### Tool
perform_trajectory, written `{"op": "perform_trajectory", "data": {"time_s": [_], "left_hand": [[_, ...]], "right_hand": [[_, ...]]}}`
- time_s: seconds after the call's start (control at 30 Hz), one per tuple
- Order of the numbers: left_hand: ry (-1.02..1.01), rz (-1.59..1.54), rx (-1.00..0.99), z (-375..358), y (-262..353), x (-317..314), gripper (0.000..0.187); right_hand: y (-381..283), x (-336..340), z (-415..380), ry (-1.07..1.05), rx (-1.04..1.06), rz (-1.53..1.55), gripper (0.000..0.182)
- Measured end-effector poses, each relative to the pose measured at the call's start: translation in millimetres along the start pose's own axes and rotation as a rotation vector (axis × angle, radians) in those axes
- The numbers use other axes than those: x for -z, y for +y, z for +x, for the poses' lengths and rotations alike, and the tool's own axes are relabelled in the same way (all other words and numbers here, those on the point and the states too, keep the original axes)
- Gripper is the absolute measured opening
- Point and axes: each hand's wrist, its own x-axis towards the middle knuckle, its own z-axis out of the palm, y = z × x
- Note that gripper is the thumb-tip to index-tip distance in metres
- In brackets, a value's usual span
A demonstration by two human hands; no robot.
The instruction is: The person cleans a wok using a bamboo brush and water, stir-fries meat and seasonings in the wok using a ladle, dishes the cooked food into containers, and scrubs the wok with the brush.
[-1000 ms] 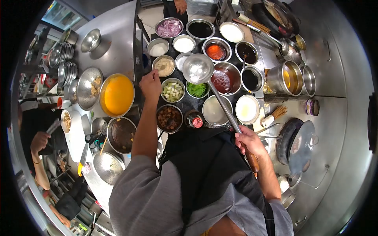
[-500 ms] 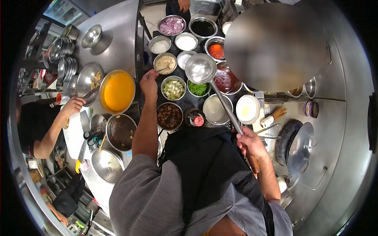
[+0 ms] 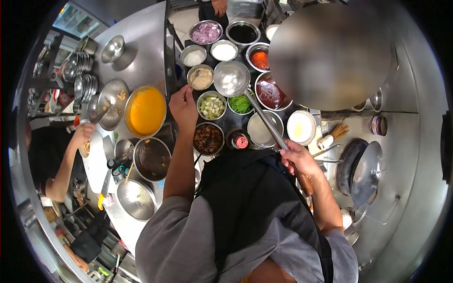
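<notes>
My right hand is wrapped round the wooden handle of a large steel ladle. The ladle's round bowl hangs over the containers, just right of a steel bowl of pale, beige paste. At that bowl's near-left rim, my left hand pinches the handle of a small spoon, whose tip is in the paste. Below the ladle are a bowl of pale green and white cubes and one of chopped green pieces. White powder fills a bowl behind it.
Nearby stand a bowl of brown diced pieces, a red-capped bottle and dark red sauce. To the left are a bowl of orange liquid and a co-worker's hand at a colander. A wok stands at right.
The ladle's bowl has shifted left toward the paste. My left hand has moved slightly nearer me, and the spoon stands steeper in the paste. The co-worker's hand has dropped a little.
</notes>
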Motion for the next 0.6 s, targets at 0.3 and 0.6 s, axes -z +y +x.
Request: {"op": "perform_trajectory", "data": {"time_s": [0.3, 0.6], "left_hand": [[-0.462, 0.683, -0.651, -6.1, -48.6, -44.2, 0.032], [-0.519, 0.384, -0.460, -84.2, -19.3, 7.4, 0.032]], "right_hand": [[64.5, 22.8, -111.3, 0.265, 0.173, 0.441, 0.032], [200.1, 106.4, -231.0, 1.412, 0.387, 0.372, 0.037]]}}
